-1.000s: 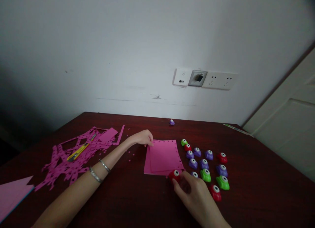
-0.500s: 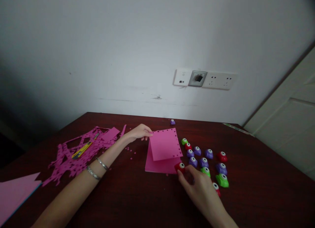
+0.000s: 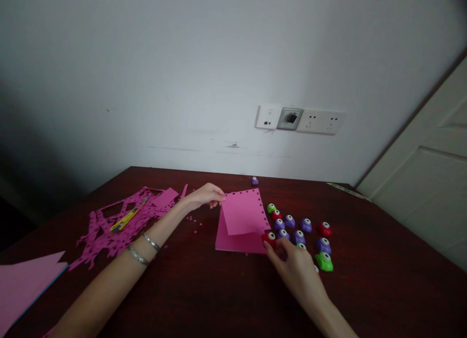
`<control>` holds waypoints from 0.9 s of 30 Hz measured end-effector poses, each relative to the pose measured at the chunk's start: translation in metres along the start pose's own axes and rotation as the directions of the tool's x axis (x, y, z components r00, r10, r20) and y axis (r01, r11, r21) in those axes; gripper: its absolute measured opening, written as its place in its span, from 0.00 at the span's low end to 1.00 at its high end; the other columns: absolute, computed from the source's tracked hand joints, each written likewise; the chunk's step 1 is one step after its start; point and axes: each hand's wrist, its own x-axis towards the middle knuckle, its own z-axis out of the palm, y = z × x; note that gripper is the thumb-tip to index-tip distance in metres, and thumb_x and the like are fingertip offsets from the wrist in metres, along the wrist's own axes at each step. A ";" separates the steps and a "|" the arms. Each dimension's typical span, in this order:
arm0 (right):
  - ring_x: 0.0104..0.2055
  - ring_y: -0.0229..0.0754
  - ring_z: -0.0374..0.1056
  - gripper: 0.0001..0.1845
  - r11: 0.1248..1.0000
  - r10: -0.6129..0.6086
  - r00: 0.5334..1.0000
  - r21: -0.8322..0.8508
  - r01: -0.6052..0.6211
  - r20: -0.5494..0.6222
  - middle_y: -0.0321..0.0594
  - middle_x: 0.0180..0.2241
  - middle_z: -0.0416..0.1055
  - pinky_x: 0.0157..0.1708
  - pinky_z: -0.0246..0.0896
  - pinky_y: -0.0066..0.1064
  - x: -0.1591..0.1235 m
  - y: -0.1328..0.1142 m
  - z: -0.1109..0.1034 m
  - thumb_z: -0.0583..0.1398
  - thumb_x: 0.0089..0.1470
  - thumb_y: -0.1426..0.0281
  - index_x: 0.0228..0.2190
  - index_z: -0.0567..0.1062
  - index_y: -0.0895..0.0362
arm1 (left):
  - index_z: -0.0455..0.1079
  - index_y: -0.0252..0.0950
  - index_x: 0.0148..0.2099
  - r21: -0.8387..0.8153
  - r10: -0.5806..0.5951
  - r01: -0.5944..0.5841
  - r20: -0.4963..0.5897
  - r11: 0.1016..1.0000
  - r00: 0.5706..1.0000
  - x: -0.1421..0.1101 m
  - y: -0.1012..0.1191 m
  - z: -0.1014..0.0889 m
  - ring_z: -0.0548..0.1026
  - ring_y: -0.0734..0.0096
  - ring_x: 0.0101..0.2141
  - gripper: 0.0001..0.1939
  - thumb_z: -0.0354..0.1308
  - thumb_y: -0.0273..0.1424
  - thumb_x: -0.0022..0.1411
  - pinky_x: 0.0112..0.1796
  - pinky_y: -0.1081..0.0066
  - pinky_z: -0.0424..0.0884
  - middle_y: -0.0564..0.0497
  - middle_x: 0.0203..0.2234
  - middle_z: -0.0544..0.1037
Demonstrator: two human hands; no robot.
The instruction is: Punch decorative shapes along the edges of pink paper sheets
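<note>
My left hand (image 3: 207, 196) pinches the upper left corner of a pink paper sheet (image 3: 242, 211), which has small punched holes along its top and right edges. Beneath that sheet lies more pink paper (image 3: 226, 241), flat on the table. My right hand (image 3: 294, 260) is closed around a red craft punch (image 3: 269, 238) with a white and black eye-like button. The punch sits at the lower right corner of the held sheet; whether the paper is inside its slot cannot be made out. Several purple punches (image 3: 305, 225) stand just beyond my right hand, with a green punch (image 3: 324, 261) to its right.
Cut pink scraps (image 3: 98, 231) pile up at the left, with a yellow utility knife (image 3: 127, 220) on top. Pink sheets (image 3: 29, 284) lie at the front left. A lone purple punch (image 3: 254, 181) stands near the wall. A ruler-like strip (image 3: 348, 191) lies at the back right.
My right hand has moved the red punch slightly up and right, to the held sheet's lower right corner. My left hand keeps its pinch. The view has shifted slightly.
</note>
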 end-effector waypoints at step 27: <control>0.21 0.41 0.68 0.16 0.993 0.035 0.999 -0.111 -0.035 -0.001 0.36 0.18 0.70 0.23 0.53 0.29 0.003 0.004 -0.003 0.53 0.53 0.57 0.21 0.65 0.54 | 0.72 0.32 0.32 -0.102 0.017 -0.012 0.043 0.995 0.999 0.005 -0.010 0.004 0.62 0.78 0.19 0.10 0.59 0.34 0.48 0.23 0.70 0.57 0.52 0.19 0.68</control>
